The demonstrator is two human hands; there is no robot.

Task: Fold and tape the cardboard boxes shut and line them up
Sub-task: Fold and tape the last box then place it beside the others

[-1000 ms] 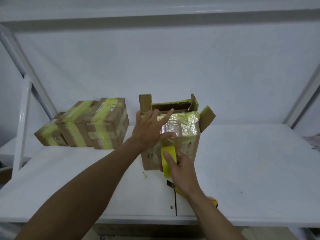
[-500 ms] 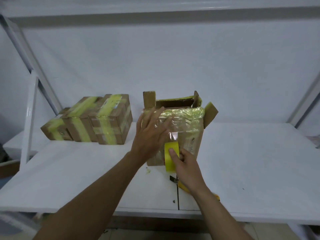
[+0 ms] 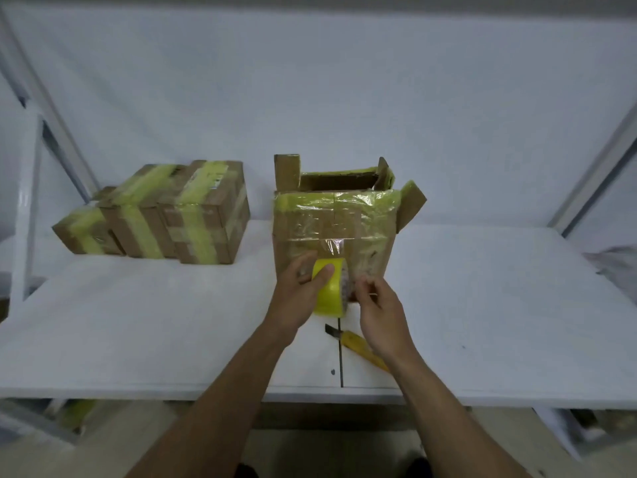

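A cardboard box (image 3: 374, 215) stands mid-table with its top flaps up and the opening showing. Clear and yellow tape covers its near face, and a clear strip runs down to a yellow tape roll (image 3: 331, 300) held in front of it. My left hand (image 3: 294, 300) grips the roll, thumb over its top. On the roll's right side my right hand (image 3: 379, 312) has its fingers curled and its fingertips at the roll's edge. Three taped boxes (image 3: 193, 215) stand side by side at the left.
A yellow utility knife (image 3: 358, 346) lies on the white table (image 3: 499, 305) just below my right hand, by a seam in the tabletop. White frame posts rise at both sides. The table's front edge is close to me.
My left hand came off the box's face and took hold of the tape roll. My right hand shifted from gripping the roll to its right side. The roll sits lower, with more tape drawn out.
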